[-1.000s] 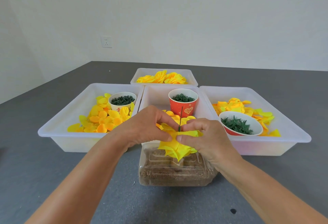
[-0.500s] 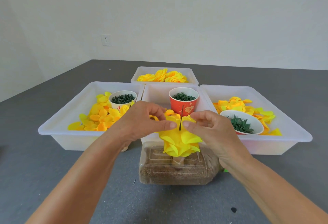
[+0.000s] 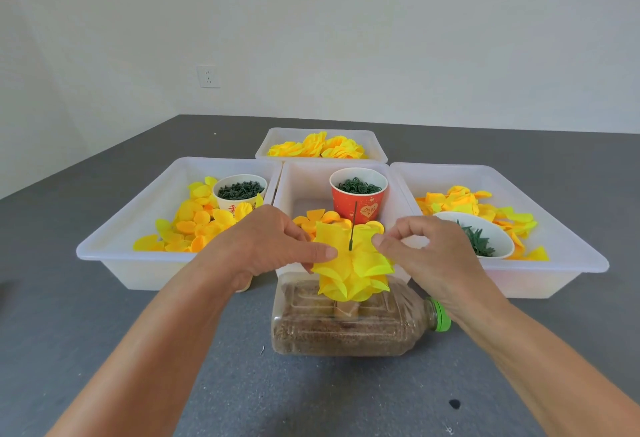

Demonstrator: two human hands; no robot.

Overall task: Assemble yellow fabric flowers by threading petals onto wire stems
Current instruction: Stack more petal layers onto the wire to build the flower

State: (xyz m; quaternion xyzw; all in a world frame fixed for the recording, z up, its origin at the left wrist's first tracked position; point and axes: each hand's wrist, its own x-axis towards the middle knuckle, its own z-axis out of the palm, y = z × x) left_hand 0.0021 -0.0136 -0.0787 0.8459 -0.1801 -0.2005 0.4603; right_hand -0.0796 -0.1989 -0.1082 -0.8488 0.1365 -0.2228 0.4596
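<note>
Yellow fabric flower (image 3: 351,268), a layered cluster of bright petals, sits on a thin dark green wire stem (image 3: 353,225) that pokes straight up through its centre. It stands just above a clear plastic bottle filled with brown grain (image 3: 346,329), which lies on its side on the grey counter (image 3: 86,332) with its green cap pointing right. The left hand (image 3: 270,246) pinches the flower's top petal at its left edge between thumb and curled fingers. The right hand (image 3: 426,249) pinches the same petal at its right edge. Behind the flower, a white plastic tray (image 3: 287,194) holds a red paper cup of small green pieces (image 3: 358,197). Beside it, trays to the left (image 3: 138,221) and right (image 3: 554,228) hold loose yellow petals, as does one farther back (image 3: 322,135).
</note>
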